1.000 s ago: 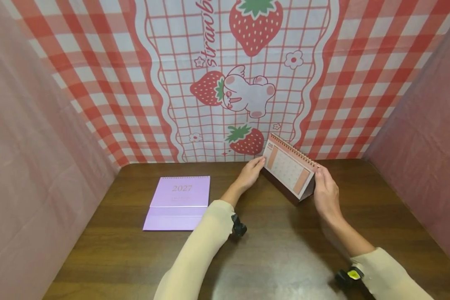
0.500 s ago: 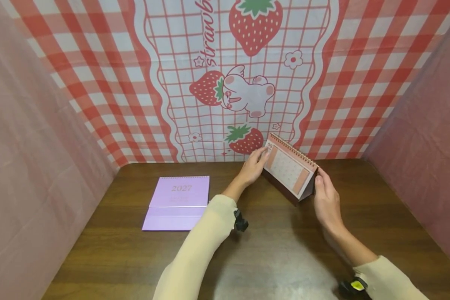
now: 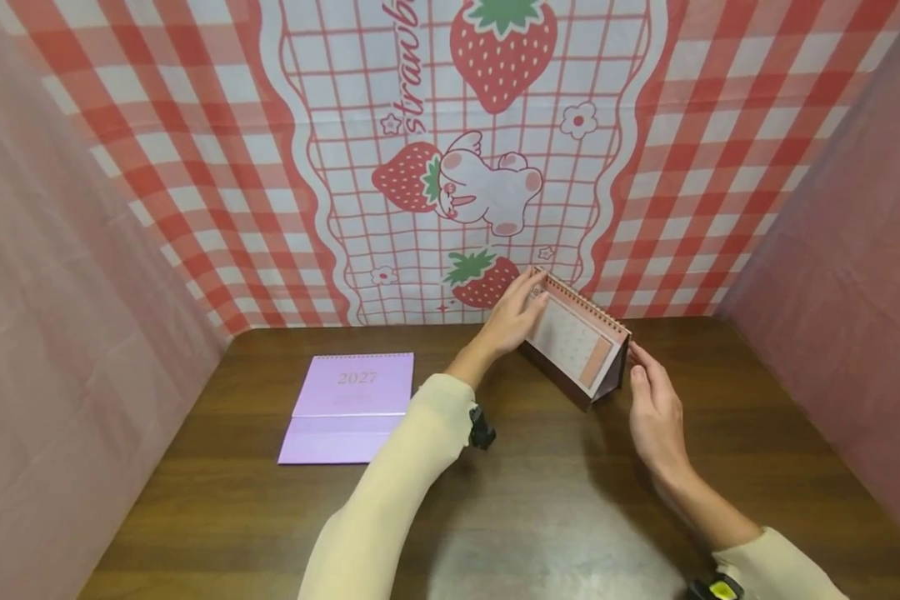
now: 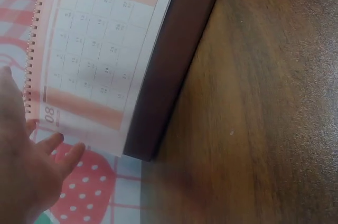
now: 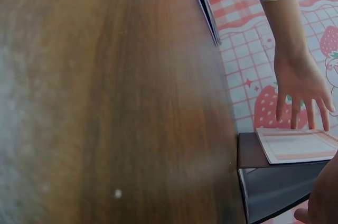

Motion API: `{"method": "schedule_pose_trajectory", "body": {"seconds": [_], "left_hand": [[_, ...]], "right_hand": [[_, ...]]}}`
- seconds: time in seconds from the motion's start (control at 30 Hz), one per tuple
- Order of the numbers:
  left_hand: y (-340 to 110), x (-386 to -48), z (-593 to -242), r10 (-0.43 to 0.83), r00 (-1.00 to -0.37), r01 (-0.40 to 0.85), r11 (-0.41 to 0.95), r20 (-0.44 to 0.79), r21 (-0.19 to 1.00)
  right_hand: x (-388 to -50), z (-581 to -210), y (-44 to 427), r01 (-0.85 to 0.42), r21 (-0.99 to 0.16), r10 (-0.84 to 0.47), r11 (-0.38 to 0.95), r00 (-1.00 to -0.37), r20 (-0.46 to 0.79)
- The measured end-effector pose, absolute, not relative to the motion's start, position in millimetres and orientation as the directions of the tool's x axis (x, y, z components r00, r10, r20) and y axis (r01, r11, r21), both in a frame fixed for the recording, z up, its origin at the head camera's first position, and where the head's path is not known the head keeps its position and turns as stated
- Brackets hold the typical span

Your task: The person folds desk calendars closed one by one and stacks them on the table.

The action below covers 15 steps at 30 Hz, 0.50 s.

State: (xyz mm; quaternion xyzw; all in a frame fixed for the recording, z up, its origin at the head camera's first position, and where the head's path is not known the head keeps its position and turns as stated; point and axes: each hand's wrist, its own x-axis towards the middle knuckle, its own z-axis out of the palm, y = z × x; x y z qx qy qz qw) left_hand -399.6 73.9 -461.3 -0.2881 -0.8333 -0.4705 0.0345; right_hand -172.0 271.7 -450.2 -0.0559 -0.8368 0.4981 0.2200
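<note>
A desk calendar [image 3: 570,340] with pink pages turned to "08" stands as a tent on a dark brown base at the back right, set at an angle. My left hand [image 3: 512,320] is at its upper left corner, fingers spread and straight, the fingertips by the spiral binding. In the left wrist view the left hand [image 4: 31,155] lies beside the "08" corner; whether it touches the page I cannot tell. My right hand [image 3: 656,408] is at the calendar's right end, its fingers extended beside the upper corner and the thumb apart.
A purple "2027" desk calendar [image 3: 356,396] stands to the left, partly behind the left sleeve [image 3: 390,483]. The wooden table [image 3: 540,517] ends at a strawberry-print cloth backdrop [image 3: 412,250]. Pink cloth walls [image 3: 82,333] flank both sides.
The left hand has moved from the pink calendar's lower left edge up to its top corner, spreading its fingers. The right hand has loosened and shifted slightly down. The calendar stays put.
</note>
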Motion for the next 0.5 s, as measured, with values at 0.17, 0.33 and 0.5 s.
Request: {"method": "schedule_pose_trajectory", "body": {"seconds": [0.17, 0.33, 0.5], "left_hand": [[68.2, -367.6, -429.1, 0.469, -0.831, 0.510, 0.430, 0.298, 0.745], [67.2, -358.4, -416.7, 0.478, -0.835, 0.504, 0.465, 0.274, 0.728], [69.1, -367.7, -420.2, 0.468, -0.842, 0.499, 0.489, 0.268, 0.715]], "right_hand": [[-174.2, -456.0, 271.1, -0.179, -0.853, 0.329, 0.490, -0.868, 0.371], [-176.5, -458.3, 271.7, -0.197, -0.849, 0.342, 0.491, -0.852, 0.396], [-178.9, -458.5, 271.2, -0.204, -0.855, 0.358, 0.477, -0.843, 0.401]]}}
